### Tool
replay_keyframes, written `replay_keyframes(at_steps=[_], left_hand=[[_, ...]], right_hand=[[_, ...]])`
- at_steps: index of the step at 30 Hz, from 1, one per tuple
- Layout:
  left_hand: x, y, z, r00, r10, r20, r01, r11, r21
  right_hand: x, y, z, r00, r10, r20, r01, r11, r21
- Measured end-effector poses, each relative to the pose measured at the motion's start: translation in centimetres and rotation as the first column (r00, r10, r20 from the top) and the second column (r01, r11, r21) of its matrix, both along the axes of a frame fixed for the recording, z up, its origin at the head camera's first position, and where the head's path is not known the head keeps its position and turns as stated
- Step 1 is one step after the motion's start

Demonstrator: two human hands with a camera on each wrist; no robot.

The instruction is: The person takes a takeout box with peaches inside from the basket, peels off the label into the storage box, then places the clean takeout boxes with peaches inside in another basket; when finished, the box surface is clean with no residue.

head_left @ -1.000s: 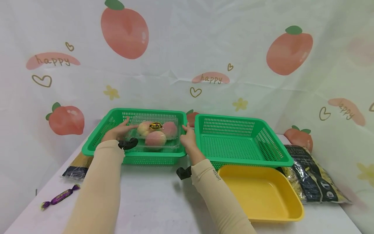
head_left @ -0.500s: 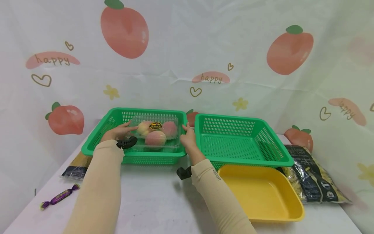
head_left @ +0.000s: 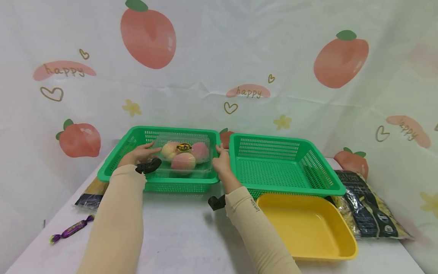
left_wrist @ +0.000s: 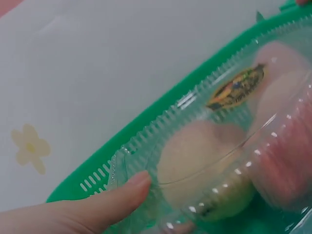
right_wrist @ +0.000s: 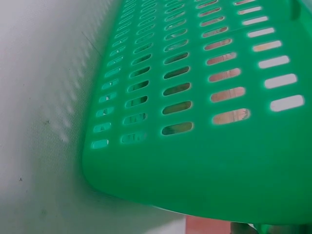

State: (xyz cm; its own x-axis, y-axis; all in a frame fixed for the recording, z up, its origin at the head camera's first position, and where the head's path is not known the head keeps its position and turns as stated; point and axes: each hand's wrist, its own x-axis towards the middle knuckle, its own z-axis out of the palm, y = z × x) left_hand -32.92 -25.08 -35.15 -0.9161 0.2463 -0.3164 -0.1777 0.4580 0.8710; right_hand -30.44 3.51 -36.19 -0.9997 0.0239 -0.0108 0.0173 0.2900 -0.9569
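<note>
A clear plastic box [head_left: 184, 147] of peaches [head_left: 183, 162], with a dark label on its lid, lies inside the left green basket [head_left: 184, 180]. My left hand [head_left: 134, 155] grips the box's left end. In the left wrist view the thumb [left_wrist: 129, 192] presses on the clear lid, and part of a finger shows through the plastic below. At the basket's right rim, my right hand [head_left: 223, 164] holds the edge between thumb and fingers. The right wrist view is filled by a slotted green basket wall [right_wrist: 195, 161]; that hand is out of sight there.
A second green basket [head_left: 273, 171] stands close on the right, with a yellow tub [head_left: 308, 224] in front of it. Dark-printed food bags [head_left: 367, 209] lie at the far right. At left are another bag [head_left: 91, 194] and a purple-wrapped candy [head_left: 72, 229].
One second ago a finger of my left hand stuck up above the box's left end; it has come down onto it. The right hand, box and baskets keep their places; the view shifts slightly.
</note>
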Motion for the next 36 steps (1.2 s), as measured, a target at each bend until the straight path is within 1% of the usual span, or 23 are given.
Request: replay_keyframes(at_steps=[1, 3, 5, 7, 9, 10, 16, 18, 20, 21, 23, 24, 25, 27, 29, 32, 36], left_hand=[[0.0, 0.0, 0.0, 1.0, 0.02, -0.007, -0.02, 1.0, -0.013], [0.1, 0.1, 0.2, 0.998, 0.062, -0.018, -0.062, 0.998, -0.013], [0.1, 0.1, 0.3, 0.994, 0.102, -0.026, -0.101, 0.995, 0.02], [0.1, 0.0, 0.4, 0.99, 0.135, -0.034, -0.132, 0.988, 0.077], [0.2, 0.1, 0.5, 0.988, 0.149, -0.04, -0.142, 0.981, 0.134], [0.3, 0.1, 0.6, 0.987, 0.156, -0.047, -0.147, 0.978, 0.15], [0.8, 0.0, 1.1, 0.972, 0.215, -0.094, -0.193, 0.961, 0.201], [1.0, -0.2, 1.2, 0.966, 0.234, -0.106, -0.205, 0.95, 0.234], [1.3, -0.4, 1.4, 0.959, 0.26, -0.109, -0.221, 0.933, 0.284], [1.4, -0.6, 1.5, 0.956, 0.274, -0.107, -0.228, 0.92, 0.318], [1.8, -0.8, 1.6, 0.95, 0.298, -0.097, -0.238, 0.887, 0.396], [2.0, -0.9, 1.7, 0.948, 0.306, -0.088, -0.24, 0.869, 0.433], [2.3, -0.9, 1.8, 0.946, 0.316, -0.077, -0.244, 0.846, 0.474], [2.7, -1.0, 2.0, 0.941, 0.331, -0.067, -0.248, 0.813, 0.527], [3.3, -1.1, 2.2, 0.937, 0.345, -0.061, -0.252, 0.784, 0.567], [4.1, -1.0, 2.6, 0.924, 0.378, -0.052, -0.266, 0.736, 0.622], [5.0, -0.9, 3.3, 0.914, 0.405, -0.024, -0.268, 0.646, 0.715]], right_hand=[[0.0, 0.0, 0.0, 1.0, -0.001, 0.0, 0.001, 1.0, 0.0], [-0.1, 0.1, -0.1, 1.0, 0.0, 0.001, 0.0, 1.0, 0.005], [-0.1, 0.2, 0.0, 1.0, 0.003, 0.001, -0.003, 1.0, 0.007], [0.0, 0.2, 0.0, 1.0, 0.003, -0.003, -0.003, 1.0, 0.005], [0.0, 0.3, 0.0, 1.0, -0.003, -0.009, 0.003, 1.0, 0.004], [0.0, 0.4, 0.0, 1.0, -0.003, -0.011, 0.003, 1.0, 0.003], [0.1, 0.4, 0.1, 1.0, 0.001, -0.003, -0.001, 1.0, 0.003], [0.1, 0.3, 0.1, 1.0, -0.003, -0.005, 0.003, 1.0, 0.009], [0.0, 0.3, 0.1, 1.0, -0.001, -0.004, 0.001, 1.0, 0.012], [0.0, 0.3, 0.1, 1.0, 0.001, -0.004, -0.001, 1.0, 0.014], [0.0, 0.2, 0.0, 1.0, 0.004, -0.005, -0.004, 1.0, 0.019], [0.0, 0.2, 0.0, 1.0, 0.003, -0.002, -0.003, 1.0, 0.018], [0.0, 0.2, 0.1, 1.0, 0.001, -0.001, -0.001, 1.0, 0.015], [0.0, 0.2, 0.1, 1.0, -0.005, -0.003, 0.005, 1.0, 0.01], [0.0, 0.2, 0.2, 1.0, -0.012, -0.004, 0.012, 1.0, 0.009], [0.1, 0.2, 0.2, 1.0, -0.008, 0.002, 0.008, 1.0, 0.011], [0.2, 0.1, 0.3, 1.0, 0.004, 0.004, -0.004, 1.0, 0.016]])
